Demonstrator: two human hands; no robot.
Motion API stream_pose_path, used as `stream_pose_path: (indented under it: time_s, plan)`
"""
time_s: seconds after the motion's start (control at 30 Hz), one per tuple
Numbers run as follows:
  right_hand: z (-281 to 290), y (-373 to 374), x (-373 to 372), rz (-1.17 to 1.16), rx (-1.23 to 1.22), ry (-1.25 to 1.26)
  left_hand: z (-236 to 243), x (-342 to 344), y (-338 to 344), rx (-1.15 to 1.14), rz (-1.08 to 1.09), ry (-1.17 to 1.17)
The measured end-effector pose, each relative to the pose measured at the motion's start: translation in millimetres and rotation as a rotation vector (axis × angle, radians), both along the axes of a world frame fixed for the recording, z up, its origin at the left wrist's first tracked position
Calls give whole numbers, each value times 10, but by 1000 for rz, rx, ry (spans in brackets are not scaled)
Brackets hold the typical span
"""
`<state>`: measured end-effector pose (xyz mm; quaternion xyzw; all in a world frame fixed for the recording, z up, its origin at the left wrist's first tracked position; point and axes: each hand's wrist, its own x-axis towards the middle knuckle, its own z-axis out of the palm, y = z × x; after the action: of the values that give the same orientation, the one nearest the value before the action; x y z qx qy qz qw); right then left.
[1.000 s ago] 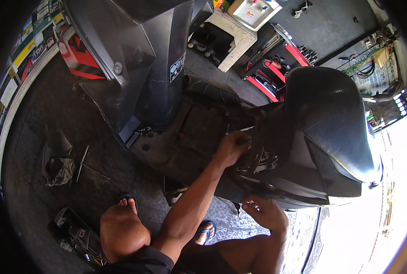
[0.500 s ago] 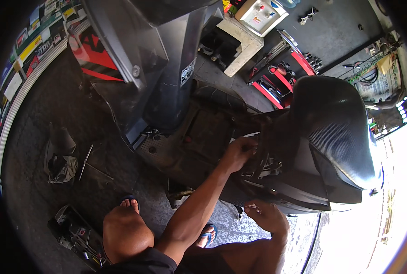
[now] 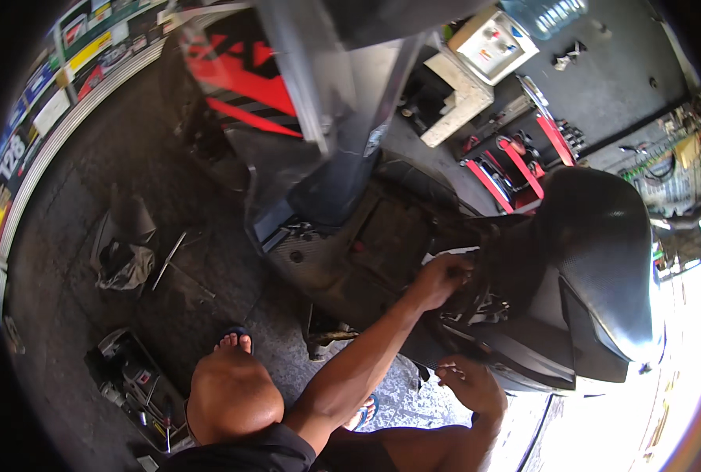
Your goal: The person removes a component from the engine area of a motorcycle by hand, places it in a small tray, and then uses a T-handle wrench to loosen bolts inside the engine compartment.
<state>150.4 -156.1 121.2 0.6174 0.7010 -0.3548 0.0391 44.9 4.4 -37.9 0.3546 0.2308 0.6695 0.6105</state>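
Observation:
A dark scooter (image 3: 594, 236) with a textured seat and red front graphics stands across my view. My left hand (image 3: 445, 279) reaches to the exposed frame below the seat's front edge, beside the open floorboard (image 3: 382, 236); its fingers are curled, and what they grip is hidden. Lower down, beside the side panel (image 3: 539, 354), my right hand (image 3: 472, 381) has thumb and finger pinched on a small light object that is too small to name.
A T-handle wrench (image 3: 169, 259) and a crumpled bag (image 3: 126, 267) lie on the floor at left. A toolbox (image 3: 142, 385) is beside my knee. Behind the scooter are a red tool cart (image 3: 519, 165) and a water dispenser (image 3: 492, 43). A display case (image 3: 47, 118) lines the left.
The whole view has shifted, so the scooter and room appear farther right and mostly lower. My left hand stays at the frame. My right hand stays by the side panel, fingers pinched.

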Motion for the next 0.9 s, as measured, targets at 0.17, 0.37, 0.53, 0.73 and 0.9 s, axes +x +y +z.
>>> stream_pose_path:
  time_s: [0.17, 0.37, 0.53, 0.73, 0.9]
  plan:
    - [22, 33, -34, -110, -95, 49, 202, -112, -60, -88, -16, 164]
    - [49, 29, -142, -93, -83, 49, 217, -248, -88, -80, -17, 150]
    - [103, 71, -48, -157, -114, 200, 249, -207, -103, -30, -59, 139]
    - [132, 115, -38, -171, -87, 209, 324, -266, -174, -74, 212, 323]
    - [118, 111, -18, -54, -71, 147, 322, -420, -341, -55, 431, 542]
